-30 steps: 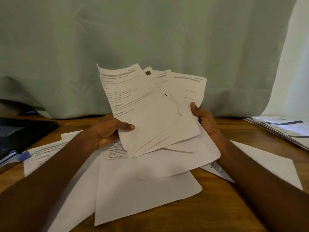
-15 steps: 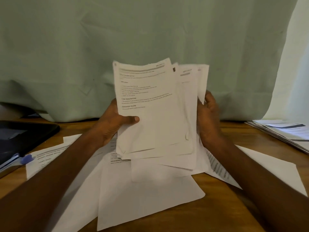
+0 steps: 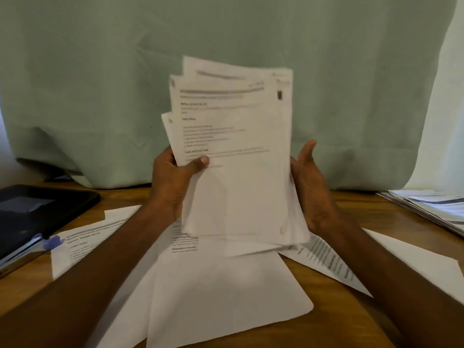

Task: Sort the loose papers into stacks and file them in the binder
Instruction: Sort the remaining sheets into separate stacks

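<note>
An upright bundle of printed papers (image 3: 236, 156) stands in front of me, its lower edge just above the sheets on the table. My left hand (image 3: 173, 179) grips its left edge, thumb across the front page. Flat and straight-fingered, my right hand (image 3: 311, 189) lies against the bundle's right edge. Several loose sheets (image 3: 221, 297) lie spread on the wooden table (image 3: 326, 330) beneath. A dark binder (image 3: 37, 212) lies at the left edge, with a blue-capped pen (image 3: 51, 242) beside it.
A second stack of printed papers (image 3: 431, 209) lies at the far right of the table. A pale green curtain (image 3: 226, 33) hangs directly behind the table. One more sheet (image 3: 414, 262) lies under my right forearm.
The fanned papers have been drawn together into a more even upright bundle and lifted higher. My right hand has let go of its grip and now lies flat along the right edge.
</note>
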